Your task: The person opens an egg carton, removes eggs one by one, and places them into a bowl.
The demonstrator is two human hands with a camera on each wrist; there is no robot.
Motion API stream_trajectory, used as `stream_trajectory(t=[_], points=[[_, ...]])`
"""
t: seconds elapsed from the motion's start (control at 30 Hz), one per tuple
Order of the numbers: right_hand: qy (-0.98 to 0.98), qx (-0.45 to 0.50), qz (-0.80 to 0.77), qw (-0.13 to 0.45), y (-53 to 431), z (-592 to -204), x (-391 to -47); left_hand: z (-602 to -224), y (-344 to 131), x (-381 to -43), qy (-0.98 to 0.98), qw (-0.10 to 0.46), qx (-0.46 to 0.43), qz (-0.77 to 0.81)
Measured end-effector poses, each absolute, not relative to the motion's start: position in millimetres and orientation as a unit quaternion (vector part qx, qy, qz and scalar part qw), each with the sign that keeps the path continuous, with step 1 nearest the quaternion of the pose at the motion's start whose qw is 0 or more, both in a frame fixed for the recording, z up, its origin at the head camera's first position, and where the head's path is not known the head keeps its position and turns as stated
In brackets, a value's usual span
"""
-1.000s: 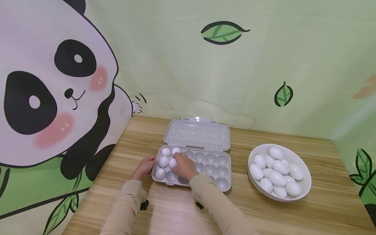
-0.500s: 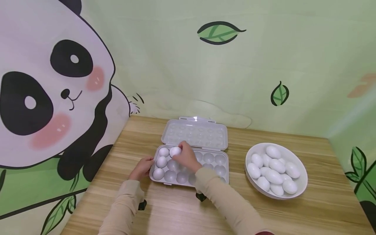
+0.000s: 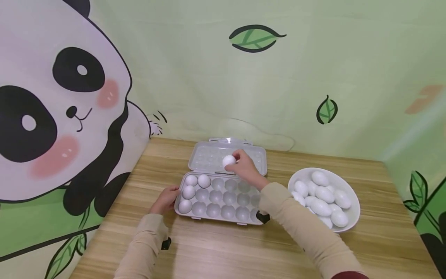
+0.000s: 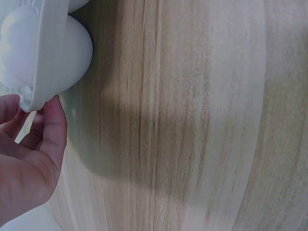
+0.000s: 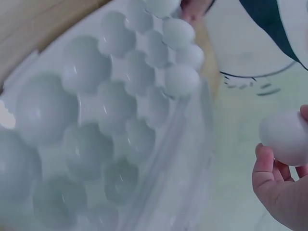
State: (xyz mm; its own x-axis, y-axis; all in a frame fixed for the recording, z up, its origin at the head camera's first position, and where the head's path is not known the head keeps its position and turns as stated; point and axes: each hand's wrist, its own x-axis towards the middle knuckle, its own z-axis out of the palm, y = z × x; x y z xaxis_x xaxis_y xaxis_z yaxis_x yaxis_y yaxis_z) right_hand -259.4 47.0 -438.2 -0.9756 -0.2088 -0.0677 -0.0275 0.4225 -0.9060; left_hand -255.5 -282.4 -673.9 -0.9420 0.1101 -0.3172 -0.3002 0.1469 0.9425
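Observation:
A grey plastic egg box (image 3: 217,219) lies on the table with its lid (image 3: 200,162) folded back. White eggs fill its left column, and one more egg (image 3: 204,181) sits in the back row of the second column. At the box's left end, my left hand (image 3: 165,199) pinches the rim; the left wrist view shows thumb and fingers of that hand (image 4: 33,154) at the rim's corner. Raised in front of the lid, a white egg (image 3: 229,161) is held between thumb and fingers of my right hand (image 3: 245,168).
To the right stands a white bowl (image 3: 354,215) with several white eggs (image 3: 320,207) heaped in it, partly behind my right forearm. A panda-printed backdrop (image 3: 167,77) borders the wooden table (image 3: 209,248) at the back and left.
My right hand has lifted an egg out of the second column's middle cup and moved it up and right over the lid. My left hand stays at the box's left end.

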Motion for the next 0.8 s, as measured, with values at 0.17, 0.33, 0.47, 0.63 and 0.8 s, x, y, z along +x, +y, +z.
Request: stream_trajectory(t=[0.17,0.33,0.47,0.63,0.8], points=[[0.837,-0.069,-0.535,0.091,85.9,-418.0,-262.8,-691.4,-289.1,-263.4,0.747,0.161,-0.074,0.641],[0.853,-0.073,-0.51,0.078,134.1,-408.6,-267.7,-638.5,-268.6,-242.1,0.752,0.167,-0.102,0.63],[0.869,-0.059,-0.484,0.087,172.8,-405.6,-270.0,-561.9,-234.4,-214.6,0.776,0.173,-0.159,0.585],[0.885,-0.027,-0.455,0.095,209.5,-404.0,-267.6,-523.0,-218.6,-199.1,0.779,0.174,-0.163,0.58],[0.897,-0.025,-0.432,0.092,235.3,-407.5,-263.9,-533.2,-220.8,-201.5,0.775,0.162,-0.16,0.59]])
